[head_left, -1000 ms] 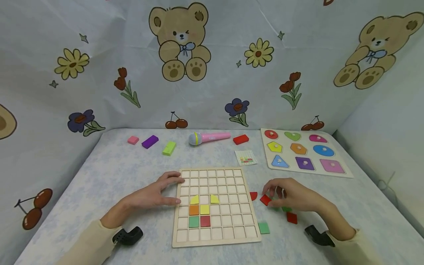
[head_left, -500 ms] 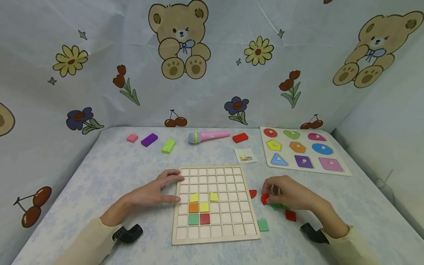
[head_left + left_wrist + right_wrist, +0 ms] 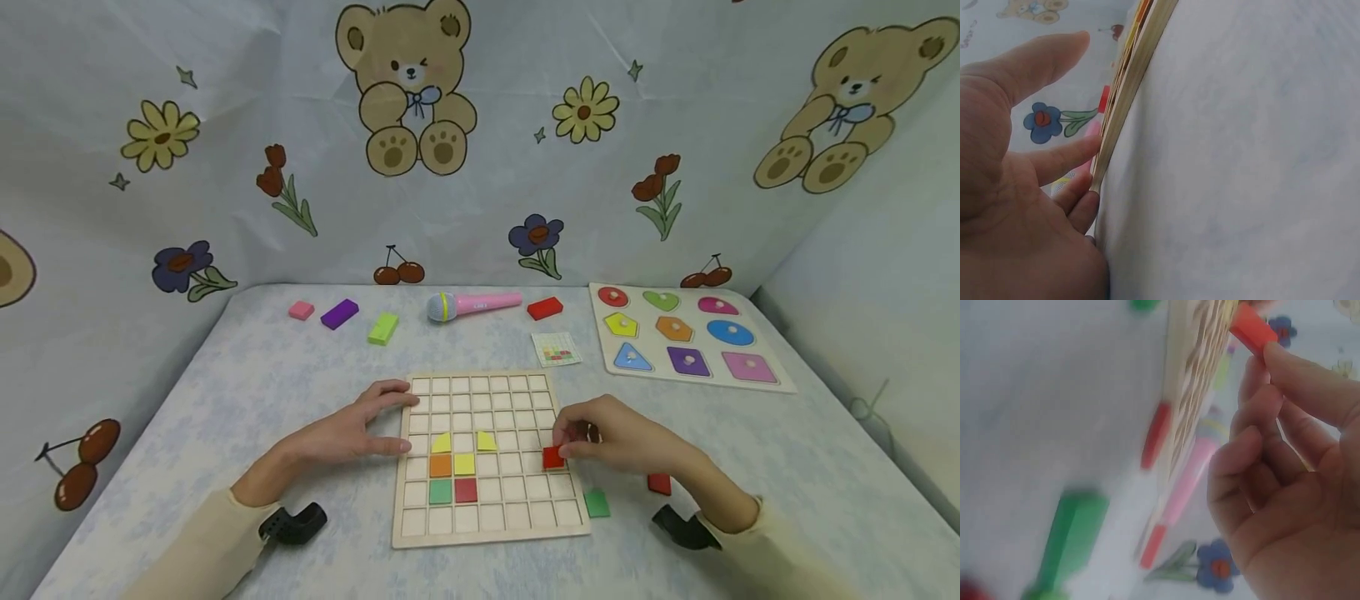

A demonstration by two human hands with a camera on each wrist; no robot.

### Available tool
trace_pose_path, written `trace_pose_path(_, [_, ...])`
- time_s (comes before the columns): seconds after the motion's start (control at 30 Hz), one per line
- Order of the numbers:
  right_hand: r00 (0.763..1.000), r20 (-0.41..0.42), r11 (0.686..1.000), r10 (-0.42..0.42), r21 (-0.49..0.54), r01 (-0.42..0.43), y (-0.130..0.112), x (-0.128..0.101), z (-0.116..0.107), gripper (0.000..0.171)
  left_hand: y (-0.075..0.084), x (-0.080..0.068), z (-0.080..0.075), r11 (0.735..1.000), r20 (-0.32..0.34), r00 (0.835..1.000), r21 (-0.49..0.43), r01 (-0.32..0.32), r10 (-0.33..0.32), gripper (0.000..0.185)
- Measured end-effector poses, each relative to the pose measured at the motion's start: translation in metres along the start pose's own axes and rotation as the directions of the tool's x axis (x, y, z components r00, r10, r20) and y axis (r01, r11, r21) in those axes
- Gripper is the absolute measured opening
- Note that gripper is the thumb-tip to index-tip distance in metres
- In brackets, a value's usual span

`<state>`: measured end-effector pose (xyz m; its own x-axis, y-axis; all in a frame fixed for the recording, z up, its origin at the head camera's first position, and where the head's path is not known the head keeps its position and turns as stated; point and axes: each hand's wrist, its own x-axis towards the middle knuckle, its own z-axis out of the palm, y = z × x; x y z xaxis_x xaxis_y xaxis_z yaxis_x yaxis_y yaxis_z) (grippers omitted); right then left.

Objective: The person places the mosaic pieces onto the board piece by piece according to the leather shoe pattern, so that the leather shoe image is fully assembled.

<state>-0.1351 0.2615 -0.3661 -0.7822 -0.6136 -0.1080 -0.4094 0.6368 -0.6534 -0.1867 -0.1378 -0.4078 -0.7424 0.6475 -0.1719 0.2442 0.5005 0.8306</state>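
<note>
My right hand [image 3: 618, 435] pinches a red square tile [image 3: 553, 457] between thumb and fingers, over the right columns of a wooden grid board [image 3: 491, 538]. In the right wrist view the held tile [image 3: 1252, 328] sticks out from the fingertips. My left hand [image 3: 352, 432] rests at the board's left edge with fingers spread; its wrist view has the fingertips touching the wooden side [image 3: 1129, 100]. In the grid lie two yellow curved pieces [image 3: 486, 442], an orange square [image 3: 440, 465], a yellow square [image 3: 464, 464], a green square [image 3: 441, 492] and a dark red square [image 3: 466, 490].
Right of the board lie a green tile [image 3: 597, 503], a red tile [image 3: 660, 483] and another red piece [image 3: 1157, 434]. Behind it are a pattern card [image 3: 557, 350], a pink toy microphone [image 3: 489, 303], several coloured blocks [image 3: 383, 328] and a shape puzzle [image 3: 651, 364].
My right hand has moved left from the loose tiles to above the board, carrying the red tile. The left hand stays at the board's edge.
</note>
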Motion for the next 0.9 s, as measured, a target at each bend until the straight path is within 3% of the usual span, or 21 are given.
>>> trace_pose_path(0.37, [0.992,0.114,0.995,-0.05,0.087,0.041,-0.033,0.038,0.027,0.003,0.0,0.0,0.0,1.0,-0.004,1.0,-0.007,0.013,-0.013,0.068])
trace_pose_path(0.57, [0.992,0.109,0.996,-0.07,0.059,0.064,-0.042,0.045,0.041,0.003,-0.001,0.001,0.001,1.0,-0.003,1.0,-0.006,0.004,-0.004,0.067])
trace_pose_path(0.77, [0.991,0.053,0.992,-0.125,0.01,0.125,-0.046,0.048,0.045,0.011,-0.002,0.0,0.001,1.0,-0.007,1.0,0.009,0.008,-0.007,0.068])
trace_pose_path(0.9, [0.992,0.05,0.993,-0.116,-0.007,0.116,-0.048,0.049,0.048,0.011,-0.002,0.0,0.001,1.0,-0.009,1.0,0.014,0.008,-0.008,0.068])
